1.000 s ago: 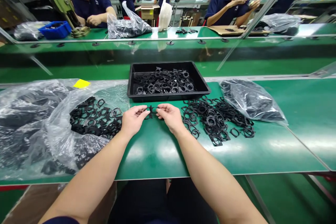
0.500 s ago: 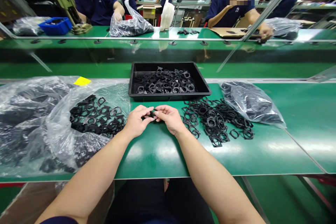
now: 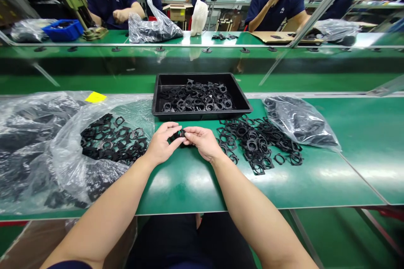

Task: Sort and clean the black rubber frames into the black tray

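Observation:
My left hand (image 3: 163, 143) and my right hand (image 3: 202, 141) meet above the green table, pinching a small black plastic ring part (image 3: 178, 135) between their fingertips. Fingers cover much of it, so its full outline is hidden. Just beyond my hands stands a black tray (image 3: 202, 116) holding many black parts with round holes. To the right of my right hand lies a loose pile of black ring parts (image 3: 252, 145). On the left, more flat black parts (image 3: 110, 141) spill from the mouth of a clear plastic bag (image 3: 67, 151).
A clear bag of black parts (image 3: 299, 124) lies at the right. A yellow label (image 3: 96, 97) sits on the left bag. Behind the tray runs a green conveyor (image 3: 126, 65) carrying spaced black parts. Co-workers sit across it, near a blue bin (image 3: 63, 30) and a white fan (image 3: 199, 17).
My left fingers have opened a little around the black part, which now shows more. Across the line, one co-worker's hand has left the bag and another's arm has drawn back from the conveyor.

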